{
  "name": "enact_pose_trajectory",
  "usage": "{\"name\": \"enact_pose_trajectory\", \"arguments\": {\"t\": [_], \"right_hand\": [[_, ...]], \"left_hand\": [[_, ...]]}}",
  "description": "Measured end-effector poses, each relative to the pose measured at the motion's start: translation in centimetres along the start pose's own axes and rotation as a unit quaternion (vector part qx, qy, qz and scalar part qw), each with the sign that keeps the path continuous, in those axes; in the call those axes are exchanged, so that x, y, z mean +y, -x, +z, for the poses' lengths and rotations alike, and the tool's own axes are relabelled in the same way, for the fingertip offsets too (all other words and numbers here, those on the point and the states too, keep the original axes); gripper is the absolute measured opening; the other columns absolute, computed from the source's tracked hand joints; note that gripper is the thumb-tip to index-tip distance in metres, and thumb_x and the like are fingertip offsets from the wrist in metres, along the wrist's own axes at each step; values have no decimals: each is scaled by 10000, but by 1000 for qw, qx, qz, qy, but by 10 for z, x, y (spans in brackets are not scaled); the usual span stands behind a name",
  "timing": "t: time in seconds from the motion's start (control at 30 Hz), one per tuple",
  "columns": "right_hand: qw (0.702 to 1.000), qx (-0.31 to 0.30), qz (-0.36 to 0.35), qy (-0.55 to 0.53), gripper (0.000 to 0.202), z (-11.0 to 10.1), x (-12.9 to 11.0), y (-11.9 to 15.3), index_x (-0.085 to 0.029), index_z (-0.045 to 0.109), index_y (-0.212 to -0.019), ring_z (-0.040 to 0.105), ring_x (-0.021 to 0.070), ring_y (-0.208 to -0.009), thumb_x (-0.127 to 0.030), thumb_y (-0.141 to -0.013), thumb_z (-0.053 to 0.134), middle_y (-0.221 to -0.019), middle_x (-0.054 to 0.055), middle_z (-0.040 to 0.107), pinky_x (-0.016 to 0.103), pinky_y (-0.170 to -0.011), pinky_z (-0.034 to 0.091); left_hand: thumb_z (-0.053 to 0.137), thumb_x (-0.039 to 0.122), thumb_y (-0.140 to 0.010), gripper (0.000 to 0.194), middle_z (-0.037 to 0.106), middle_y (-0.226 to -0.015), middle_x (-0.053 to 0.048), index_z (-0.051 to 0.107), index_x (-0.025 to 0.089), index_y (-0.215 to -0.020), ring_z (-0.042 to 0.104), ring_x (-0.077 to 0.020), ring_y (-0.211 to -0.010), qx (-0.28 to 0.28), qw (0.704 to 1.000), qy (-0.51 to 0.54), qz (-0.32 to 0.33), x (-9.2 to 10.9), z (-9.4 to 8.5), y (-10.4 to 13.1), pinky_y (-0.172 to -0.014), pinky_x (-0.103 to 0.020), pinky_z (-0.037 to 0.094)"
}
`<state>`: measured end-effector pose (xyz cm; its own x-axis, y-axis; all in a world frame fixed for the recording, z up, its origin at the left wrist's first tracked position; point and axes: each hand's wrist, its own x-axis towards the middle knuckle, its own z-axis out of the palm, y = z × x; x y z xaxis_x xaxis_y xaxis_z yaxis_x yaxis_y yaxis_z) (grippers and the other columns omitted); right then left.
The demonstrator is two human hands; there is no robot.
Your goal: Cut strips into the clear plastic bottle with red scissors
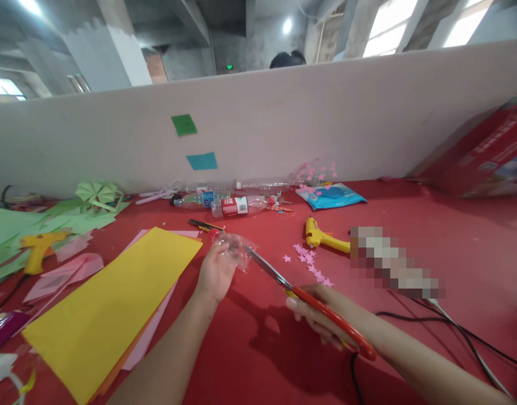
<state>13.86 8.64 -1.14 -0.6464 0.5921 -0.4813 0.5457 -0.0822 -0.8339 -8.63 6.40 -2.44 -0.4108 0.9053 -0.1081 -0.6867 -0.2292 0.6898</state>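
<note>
My left hand is closed on a clear plastic bottle piece with a red cap, held above the red table. In my right hand are long scissors with red and yellow handles. Their blades point up and left, and the tips meet the edge of the clear plastic. Whether the blades are fully closed is hard to tell. Behind the bottle piece lies a dark-bladed tool on the table.
Yellow paper covers the left side. Clear bottles lie along the white partition. Pink stars, a yellow glue gun, a blue packet and black cables are right of centre.
</note>
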Motion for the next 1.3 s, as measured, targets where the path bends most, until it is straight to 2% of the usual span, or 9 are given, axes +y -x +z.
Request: {"name": "enact_pose_trajectory", "arguments": {"t": [0.23, 0.37, 0.5, 0.6, 0.73, 0.93, 1.3], "right_hand": [[1000, -13, -14, -5, 412, -1, -1, 2, -192, 459, -676, 366, 38, -293, -554, -861, 522, -398, -108, 366, 126, -303, 281], [1000, -17, -19, 16, 442, -1, -1, 2, -187, 463, -689, 382, 41, -311, -591, -863, 503, -422, -101, 378, 126, -308, 294], [998, -32, -19, 41, 494, -1, 3, 3, -182, 469, -708, 388, 43, -338, -659, -827, 518, -441, -89, 408, 126, -311, 283], [997, -42, -22, 55, 515, -1, 4, 4, -181, 471, -713, 391, 46, -341, -684, -819, 510, -436, -86, 417, 131, -319, 285], [997, -39, -28, 54, 521, 1, 4, 5, -183, 468, -718, 389, 48, -347, -693, -816, 503, -444, -87, 412, 134, -325, 288], [998, -42, -26, 46, 481, 4, 3, 5, -188, 456, -717, 397, 50, -342, -652, -821, 533, -442, -92, 404, 132, -318, 284], [999, -31, -22, 35, 487, 5, 7, 2, -184, 463, -709, 409, 47, -338, -653, -820, 535, -462, -89, 416, 125, -300, 290]], "left_hand": [[602, 141, -645, 150, 673, -822, -37, 627, 155, -792, 623, -145, -748, 11, 1000, 16, -2, -2, 1, 0, -679, -270, 477], [699, 188, -670, 174, 666, -775, -9, 613, 161, -819, 601, -118, -669, 25, 999, -41, 18, -6, 0, -2, -614, -241, 456], [756, 213, -646, 232, 679, -800, -21, 610, 146, -813, 607, -106, -692, 40, 996, -65, 44, -7, -2, -3, -651, -231, 465], [749, 238, -657, 225, 687, -840, -41, 614, 140, -808, 612, -119, -711, 51, 995, -72, 51, -7, -2, -3, -640, -245, 472], [728, 239, -678, 180, 663, -793, -20, 624, 143, -788, 606, -117, -713, 58, 994, -73, 64, -8, -1, -1, -616, -237, 466], [707, 264, -706, 155, 646, -760, -10, 639, 141, -771, 593, -105, -662, 37, 995, -81, 55, -11, 1, 0, -588, -231, 451], [717, 230, -685, 161, 654, -763, -7, 607, 160, -778, 611, -123, -712, 60, 994, -67, 64, -11, 3, 1, -670, -261, 459]]}}
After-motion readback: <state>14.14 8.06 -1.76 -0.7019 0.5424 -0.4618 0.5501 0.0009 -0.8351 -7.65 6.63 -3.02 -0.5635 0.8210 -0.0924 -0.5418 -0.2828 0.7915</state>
